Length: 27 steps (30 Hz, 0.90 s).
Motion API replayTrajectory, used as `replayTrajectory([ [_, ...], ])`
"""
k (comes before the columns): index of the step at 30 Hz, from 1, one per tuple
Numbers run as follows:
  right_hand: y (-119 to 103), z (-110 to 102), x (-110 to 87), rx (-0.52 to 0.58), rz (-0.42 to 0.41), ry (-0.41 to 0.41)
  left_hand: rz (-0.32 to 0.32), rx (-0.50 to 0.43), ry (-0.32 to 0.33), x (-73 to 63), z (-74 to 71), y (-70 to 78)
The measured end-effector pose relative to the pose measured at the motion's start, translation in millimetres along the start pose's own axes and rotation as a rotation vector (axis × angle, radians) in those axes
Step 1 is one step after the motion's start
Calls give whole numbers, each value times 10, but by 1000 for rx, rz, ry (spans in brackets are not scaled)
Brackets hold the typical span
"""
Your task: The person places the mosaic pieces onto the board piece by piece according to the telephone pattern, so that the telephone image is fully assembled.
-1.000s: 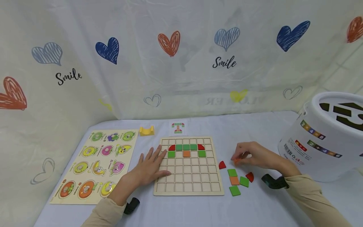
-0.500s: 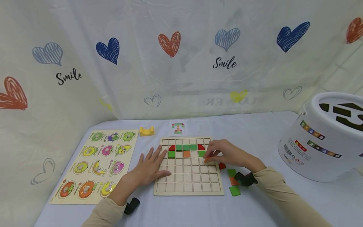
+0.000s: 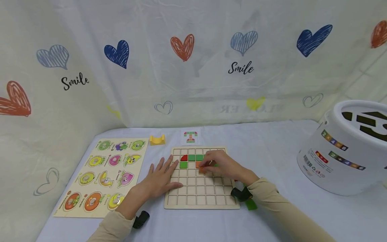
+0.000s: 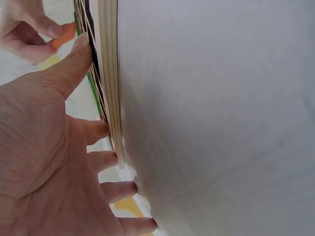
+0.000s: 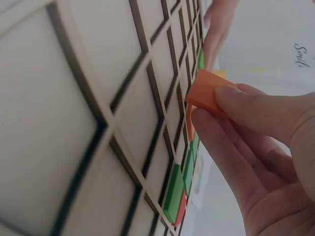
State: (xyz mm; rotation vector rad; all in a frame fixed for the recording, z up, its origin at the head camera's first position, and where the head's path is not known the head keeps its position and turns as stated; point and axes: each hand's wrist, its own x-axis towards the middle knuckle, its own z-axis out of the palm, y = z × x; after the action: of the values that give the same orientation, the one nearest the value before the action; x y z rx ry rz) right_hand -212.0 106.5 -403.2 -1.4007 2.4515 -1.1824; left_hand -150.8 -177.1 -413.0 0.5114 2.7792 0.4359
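A wooden grid board (image 3: 190, 200) lies flat on the table. Its upper rows hold green square tiles (image 3: 183, 165), a red quarter-round tile (image 3: 184, 157) and an orange tile, partly covered by my right hand. My right hand (image 3: 223, 164) pinches an orange square tile (image 5: 206, 91) between thumb and fingers, just over the board below the inlaid orange one. My left hand (image 3: 158, 178) rests at the board's left edge, fingers spread straight, thumb (image 4: 78, 54) on the board. A pattern card (image 3: 190, 136) with a small tile picture lies behind the board.
Loose tiles, including a green one (image 3: 251, 204), lie right of the board, partly hidden by the right wrist camera. A fruit puzzle board (image 3: 137, 174) lies left, a yellow curved block (image 3: 157, 139) behind. A white bucket (image 3: 341, 168) stands at right.
My right hand has carried the orange tile leftward from the loose tiles beside the board to over the board's middle column. My left hand has stayed in place.
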Motion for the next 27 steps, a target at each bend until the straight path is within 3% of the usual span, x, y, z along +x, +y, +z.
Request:
replayTrajectory([
  [17, -63, 87, 75, -44, 64, -24, -9, 11, 0, 7, 10, 11],
  [27, -80, 103, 77, -127, 45, -45, -4, 15, 7, 16, 19, -3],
])
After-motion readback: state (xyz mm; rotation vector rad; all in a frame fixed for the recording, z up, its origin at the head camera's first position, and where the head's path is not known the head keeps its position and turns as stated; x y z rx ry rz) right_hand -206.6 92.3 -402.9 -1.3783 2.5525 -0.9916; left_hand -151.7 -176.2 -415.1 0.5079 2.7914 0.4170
